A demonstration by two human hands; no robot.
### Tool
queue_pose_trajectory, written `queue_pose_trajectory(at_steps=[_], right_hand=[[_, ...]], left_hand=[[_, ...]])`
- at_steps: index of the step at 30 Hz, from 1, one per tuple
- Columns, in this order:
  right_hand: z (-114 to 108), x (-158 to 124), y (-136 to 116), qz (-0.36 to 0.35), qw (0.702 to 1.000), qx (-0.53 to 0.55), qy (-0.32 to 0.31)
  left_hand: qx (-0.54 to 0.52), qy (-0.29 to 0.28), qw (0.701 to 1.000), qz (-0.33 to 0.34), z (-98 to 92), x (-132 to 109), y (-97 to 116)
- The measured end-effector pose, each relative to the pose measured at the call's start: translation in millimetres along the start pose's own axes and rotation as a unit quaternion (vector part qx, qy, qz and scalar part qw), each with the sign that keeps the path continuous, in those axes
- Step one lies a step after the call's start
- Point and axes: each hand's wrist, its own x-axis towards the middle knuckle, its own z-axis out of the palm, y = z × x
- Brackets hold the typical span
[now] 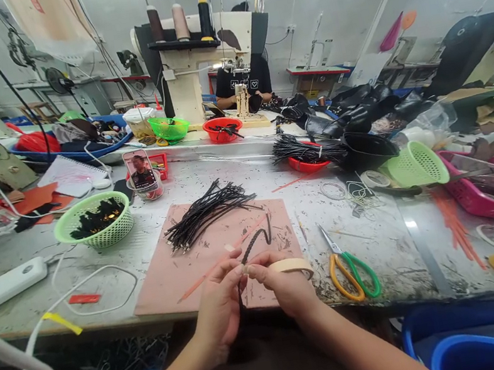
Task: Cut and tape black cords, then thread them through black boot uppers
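My left hand (220, 304) and my right hand (283, 284) meet at the front edge of a pink mat (181, 273), both pinching a black braided cord (259, 240) that curls up between them. A roll of beige tape (292, 264) sits around my right hand, with its free end at the pinch point. A pile of similar black cords (206, 211) lies on the mat farther back. Scissors (350, 265) with orange and green handles lie just right of my right hand.
A green basket (95, 221) of dark pieces stands at left, and a phone (140, 172) is propped behind it. Red bowl (307, 161) with cords, a tipped green basket (415, 165) and a pink tray (492, 193) lie right. A person sits behind a sewing machine (200, 59) opposite.
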Motion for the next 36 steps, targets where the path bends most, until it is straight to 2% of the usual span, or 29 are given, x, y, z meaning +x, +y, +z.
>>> queue_pose_trajectory(at_steps=[6, 13, 19, 23, 28, 31, 33, 36], right_hand=[[-2, 0, 4, -0.026, 0.998, -0.027, 0.04], [-3, 2, 8, -0.01, 0.999, -0.017, 0.038], [-5, 6, 12, 0.032, 0.998, 0.055, 0.025], [-8, 7, 12, 0.014, 0.999, 0.023, 0.021], [-8, 4, 11, -0.015, 0.997, -0.053, 0.05], [-6, 3, 9, -0.02, 0.996, -0.067, 0.055], [-6, 2, 9, -0.026, 0.996, -0.07, 0.05], [-8, 3, 10, -0.041, 0.995, -0.075, 0.042]], left_hand=[[0.021, 0.01, 0.999, 0.042, 2.3, -1, -1], [0.05, 0.016, 0.996, 0.072, 1.2, 0, -3], [0.013, -0.002, 1.0, 0.008, 0.3, 0, -3], [0.009, 0.001, 1.0, -0.004, 0.8, 0, -2], [0.046, -0.001, 0.998, 0.047, 1.0, 1, -4], [0.098, -0.013, 0.989, 0.106, -2.1, 3, -6], [0.156, -0.03, 0.974, 0.159, -6.1, 5, -6], [0.261, -0.061, 0.934, 0.237, -13.2, 6, -5]])
